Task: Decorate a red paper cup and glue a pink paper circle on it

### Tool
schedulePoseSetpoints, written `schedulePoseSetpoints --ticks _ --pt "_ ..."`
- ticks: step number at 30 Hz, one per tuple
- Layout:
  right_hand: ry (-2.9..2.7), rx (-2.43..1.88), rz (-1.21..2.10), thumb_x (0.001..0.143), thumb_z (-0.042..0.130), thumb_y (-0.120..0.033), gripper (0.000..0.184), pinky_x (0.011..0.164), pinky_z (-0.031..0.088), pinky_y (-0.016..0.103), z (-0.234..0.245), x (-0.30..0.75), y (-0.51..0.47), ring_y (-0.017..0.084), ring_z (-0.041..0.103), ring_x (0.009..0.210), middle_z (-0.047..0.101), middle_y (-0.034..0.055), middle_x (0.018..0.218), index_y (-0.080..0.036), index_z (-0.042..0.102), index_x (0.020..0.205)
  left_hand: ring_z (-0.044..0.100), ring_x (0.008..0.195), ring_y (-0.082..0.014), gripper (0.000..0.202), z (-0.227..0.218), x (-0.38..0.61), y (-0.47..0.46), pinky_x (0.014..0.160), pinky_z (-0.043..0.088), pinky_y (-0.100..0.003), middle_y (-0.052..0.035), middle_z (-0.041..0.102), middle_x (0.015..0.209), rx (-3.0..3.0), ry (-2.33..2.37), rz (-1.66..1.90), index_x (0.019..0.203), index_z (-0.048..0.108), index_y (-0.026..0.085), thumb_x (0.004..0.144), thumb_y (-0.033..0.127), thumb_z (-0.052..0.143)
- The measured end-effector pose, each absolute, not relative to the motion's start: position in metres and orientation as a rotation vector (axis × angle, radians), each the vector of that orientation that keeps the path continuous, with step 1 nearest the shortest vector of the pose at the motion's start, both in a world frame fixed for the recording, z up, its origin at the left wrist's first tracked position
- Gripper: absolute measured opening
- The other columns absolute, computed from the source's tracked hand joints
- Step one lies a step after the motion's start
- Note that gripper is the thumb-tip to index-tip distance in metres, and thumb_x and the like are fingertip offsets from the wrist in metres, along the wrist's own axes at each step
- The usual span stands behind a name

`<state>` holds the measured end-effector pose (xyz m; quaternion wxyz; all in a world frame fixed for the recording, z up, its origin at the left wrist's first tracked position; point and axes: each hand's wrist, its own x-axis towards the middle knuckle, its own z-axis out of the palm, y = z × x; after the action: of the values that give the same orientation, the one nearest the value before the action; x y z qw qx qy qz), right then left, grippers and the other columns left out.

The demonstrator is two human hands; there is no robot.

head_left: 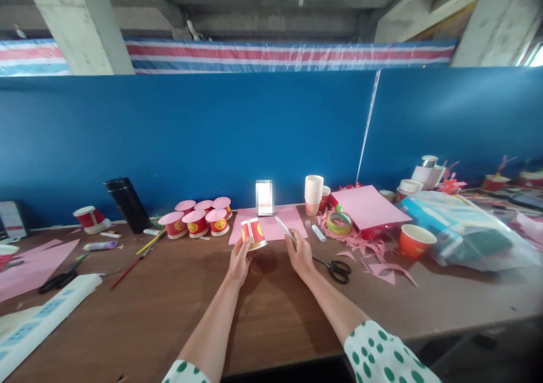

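My left hand (240,263) is closed around a red paper cup (253,235) with yellow patterns, held tilted over the front edge of a pink paper sheet (237,224). Between the fingers of my right hand (299,251) is a slim white pen-like stick (283,227), its tip pointing up and left toward the cup. The stick's exact kind is too small to tell. Several red paper cups (197,224) topped with pink paper discs stand in rows to the left. Black-handled scissors (339,270) lie just right of my right hand.
Behind the sheet stands a blurred-out white phone-like screen (265,197). Stacked white cups (313,193), a glue stick (319,233), a tape roll (340,223) and pink scraps (384,270) lie right. A black bottle (126,205) and a power strip (51,315) are left.
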<state>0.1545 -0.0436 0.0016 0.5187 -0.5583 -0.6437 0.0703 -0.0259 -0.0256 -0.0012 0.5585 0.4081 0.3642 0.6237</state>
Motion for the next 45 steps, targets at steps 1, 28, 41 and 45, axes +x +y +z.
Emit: schedulePoseSetpoints --ticks 1,28,41,45 --pt "-1.554 -1.338 0.159 0.091 0.032 -0.036 0.030 0.063 0.040 0.025 0.002 0.154 -0.044 0.017 0.057 0.068 0.062 0.0033 0.075 -0.018 0.056 0.097 0.061 0.075 -0.0167 0.044 -0.001 -0.027 -0.025 0.061 0.049 -0.025 -0.0062 0.065 0.090 0.961 0.865 1.467 0.098 0.060 0.017 0.067 0.047 0.065" --pt "-1.811 -1.160 0.127 0.090 0.035 -0.025 0.020 0.069 0.044 0.026 0.000 0.138 -0.064 0.018 0.061 0.073 0.063 0.0054 0.082 -0.020 0.051 0.101 0.063 0.080 -0.0165 0.045 -0.003 -0.027 -0.020 0.078 0.049 -0.034 -0.0058 0.066 0.089 0.841 0.799 1.453 0.096 0.059 0.017 0.069 0.053 0.062" --pt "-1.441 -1.109 0.383 0.084 0.046 -0.031 0.020 0.060 0.046 0.024 0.006 0.148 -0.063 0.015 0.058 0.065 0.064 0.0039 0.080 -0.018 0.057 0.095 0.063 0.082 -0.0166 0.039 -0.004 -0.027 -0.024 0.080 0.049 -0.035 -0.0067 0.066 0.091 0.813 0.736 1.457 0.093 0.061 0.015 0.072 0.048 0.062" --pt "-1.339 -1.064 0.535 0.081 0.051 -0.034 0.024 0.056 0.046 0.024 0.006 0.149 -0.061 0.016 0.058 0.064 0.065 0.0047 0.076 -0.016 0.061 0.094 0.063 0.082 -0.0175 0.037 -0.004 -0.027 -0.024 0.081 0.049 -0.037 -0.0070 0.067 0.090 0.829 0.724 1.457 0.090 0.062 0.014 0.070 0.045 0.065"
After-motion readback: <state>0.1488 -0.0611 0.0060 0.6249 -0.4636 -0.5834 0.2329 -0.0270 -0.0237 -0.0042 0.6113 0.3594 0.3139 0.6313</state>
